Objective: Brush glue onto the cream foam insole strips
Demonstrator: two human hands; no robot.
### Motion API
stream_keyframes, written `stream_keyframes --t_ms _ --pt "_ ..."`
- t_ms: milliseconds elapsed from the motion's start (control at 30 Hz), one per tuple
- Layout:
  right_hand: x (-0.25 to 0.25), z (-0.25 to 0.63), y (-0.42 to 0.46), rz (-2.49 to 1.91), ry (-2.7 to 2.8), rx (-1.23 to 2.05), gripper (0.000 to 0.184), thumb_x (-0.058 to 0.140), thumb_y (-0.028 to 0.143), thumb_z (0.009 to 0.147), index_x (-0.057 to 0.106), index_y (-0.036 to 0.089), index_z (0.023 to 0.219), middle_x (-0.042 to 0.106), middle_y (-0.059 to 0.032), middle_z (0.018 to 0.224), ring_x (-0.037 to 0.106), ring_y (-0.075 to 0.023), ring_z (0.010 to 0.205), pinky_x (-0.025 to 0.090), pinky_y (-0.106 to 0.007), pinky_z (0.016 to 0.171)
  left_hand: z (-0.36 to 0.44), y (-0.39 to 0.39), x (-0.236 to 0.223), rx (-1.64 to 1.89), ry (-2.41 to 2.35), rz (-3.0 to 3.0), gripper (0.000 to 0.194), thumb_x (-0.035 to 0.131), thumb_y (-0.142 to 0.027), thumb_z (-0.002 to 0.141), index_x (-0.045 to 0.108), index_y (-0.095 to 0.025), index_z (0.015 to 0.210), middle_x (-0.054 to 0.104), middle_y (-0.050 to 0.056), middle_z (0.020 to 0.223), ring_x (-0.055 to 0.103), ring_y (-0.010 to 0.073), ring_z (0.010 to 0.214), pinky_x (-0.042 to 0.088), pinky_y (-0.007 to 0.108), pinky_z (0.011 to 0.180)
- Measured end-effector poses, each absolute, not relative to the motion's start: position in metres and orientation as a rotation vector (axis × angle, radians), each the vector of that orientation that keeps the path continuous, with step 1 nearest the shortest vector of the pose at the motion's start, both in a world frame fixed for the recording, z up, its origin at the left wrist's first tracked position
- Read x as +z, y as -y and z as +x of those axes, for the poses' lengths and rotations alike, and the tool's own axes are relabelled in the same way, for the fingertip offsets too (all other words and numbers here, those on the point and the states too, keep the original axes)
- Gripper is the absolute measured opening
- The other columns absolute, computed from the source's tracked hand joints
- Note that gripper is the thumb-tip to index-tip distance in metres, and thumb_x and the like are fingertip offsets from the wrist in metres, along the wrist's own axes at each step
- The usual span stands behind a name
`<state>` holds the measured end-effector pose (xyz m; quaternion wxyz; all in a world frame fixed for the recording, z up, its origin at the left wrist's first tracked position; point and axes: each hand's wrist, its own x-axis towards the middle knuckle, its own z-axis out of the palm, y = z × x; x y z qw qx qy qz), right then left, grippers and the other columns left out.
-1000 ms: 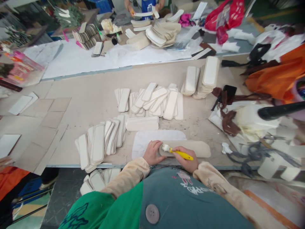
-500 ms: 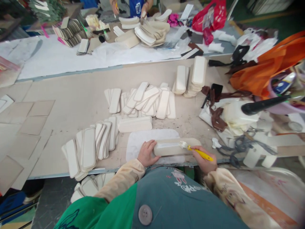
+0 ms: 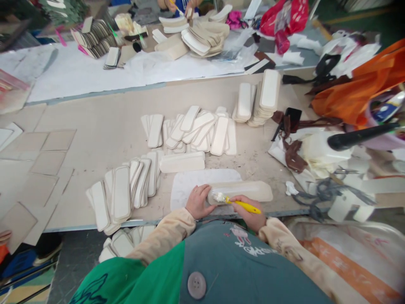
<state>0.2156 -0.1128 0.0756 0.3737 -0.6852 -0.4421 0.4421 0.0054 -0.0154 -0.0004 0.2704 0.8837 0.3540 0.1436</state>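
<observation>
A long tan piece (image 3: 249, 191) with rounded ends lies on a white sheet (image 3: 190, 182) at the near table edge. My left hand (image 3: 197, 202) presses down on its left end. My right hand (image 3: 249, 213) grips a yellow-handled brush (image 3: 238, 203), whose white bristles rest on the left part of the piece, close to my left fingers. The piece's surface looks glossy and wet along its length.
Fanned cream pieces (image 3: 122, 190) lie to the left, a loose pile (image 3: 193, 131) behind, two stacks (image 3: 259, 99) at back right. Brown straps, scissors (image 3: 319, 194) and orange cloth (image 3: 357, 95) crowd the right. Another person's hands (image 3: 186, 6) work at the far table.
The brush went from the left end of the piece out to its right part, then came back to the left end. My left hand has stayed on the left end.
</observation>
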Motion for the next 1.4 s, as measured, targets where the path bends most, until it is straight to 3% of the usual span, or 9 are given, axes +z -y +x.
stream_keyframes --t_ms 267,500,667,867,967,1067,1167,1300,1400 --pt "0.059 0.226 0.117 -1.823 1.106 1.172 0.029 0.055 0.043 0.081 0.069 0.018 0.089 0.061 0.0013 0.060 0.055 -0.0132 0.054 0.044 -0.024 0.053 0.005 0.014 0.001 0.416 -0.925 2.385 0.071 0.065 -0.049 0.072 0.046 -0.015 0.131 0.054 0.019 0.128 0.053 0.0318 0.116 0.041 0.053 0.101" --pt "0.065 0.278 0.149 -2.019 0.922 0.863 0.029 0.059 0.045 0.076 0.069 0.019 0.082 0.063 -0.0001 0.064 0.057 -0.0143 0.058 0.045 -0.025 0.056 0.007 0.015 0.004 0.431 -0.934 2.368 0.069 0.065 -0.048 0.073 0.047 -0.018 0.131 0.054 0.018 0.126 0.053 0.0322 0.115 0.042 0.053 0.100" --pt "0.075 0.306 0.165 -2.191 0.904 0.645 0.031 0.057 0.046 0.078 0.069 0.019 0.088 0.064 -0.0010 0.065 0.055 -0.0149 0.055 0.043 -0.026 0.053 0.008 0.015 0.003 0.434 -0.924 2.412 0.067 0.064 -0.048 0.074 0.046 -0.017 0.131 0.054 0.018 0.126 0.053 0.0319 0.116 0.043 0.052 0.100" --pt "0.085 0.311 0.165 -2.129 1.353 0.210 0.029 0.054 0.038 0.084 0.069 0.017 0.096 0.072 -0.0099 0.093 0.066 -0.0231 0.083 0.049 -0.034 0.079 0.008 0.015 0.003 0.431 -0.917 2.428 0.067 0.065 -0.047 0.074 0.046 -0.015 0.129 0.055 0.019 0.125 0.053 0.0323 0.114 0.043 0.054 0.099" --pt "0.079 0.299 0.156 -2.174 1.701 0.065 0.027 0.051 0.032 0.085 0.068 0.019 0.101 0.072 -0.0085 0.093 0.066 -0.0222 0.083 0.048 -0.031 0.074 0.008 0.016 0.002 0.419 -0.921 2.429 0.067 0.065 -0.047 0.074 0.045 -0.017 0.130 0.055 0.018 0.125 0.054 0.0320 0.114 0.043 0.054 0.100" --pt "0.073 0.276 0.144 -2.330 1.915 -0.046 0.022 0.050 0.026 0.084 0.069 0.020 0.094 0.069 -0.0076 0.078 0.063 -0.0201 0.073 0.044 -0.027 0.062 0.007 0.016 0.000 0.431 -0.921 2.437 0.066 0.064 -0.047 0.075 0.045 -0.018 0.131 0.054 0.018 0.125 0.054 0.0320 0.115 0.043 0.054 0.100" --pt "0.075 0.252 0.133 -2.207 2.085 0.086 0.019 0.051 0.021 0.083 0.069 0.020 0.087 0.065 -0.0079 0.070 0.061 -0.0197 0.072 0.043 -0.027 0.063 0.007 0.016 0.000 0.452 -0.906 2.447 0.067 0.065 -0.047 0.075 0.045 -0.018 0.131 0.055 0.018 0.124 0.054 0.0317 0.114 0.044 0.053 0.099" --pt "0.083 0.232 0.123 -1.695 1.922 0.616 0.023 0.048 0.022 0.087 0.066 0.020 0.101 0.070 -0.0067 0.089 0.064 -0.0179 0.083 0.049 -0.028 0.077 0.007 0.015 -0.001 0.463 -0.894 2.452 0.066 0.063 -0.048 0.076 0.044 -0.017 0.131 0.055 0.018 0.125 0.054 0.0315 0.115 0.044 0.052 0.099" --pt "0.082 0.226 0.121 -1.584 1.551 0.873 0.021 0.051 0.027 0.088 0.066 0.021 0.100 0.071 -0.0051 0.096 0.066 -0.0171 0.089 0.050 -0.029 0.083 0.007 0.015 -0.002 0.472 -0.895 2.435 0.066 0.063 -0.049 0.076 0.044 -0.016 0.131 0.055 0.018 0.124 0.053 0.0315 0.115 0.045 0.052 0.099"
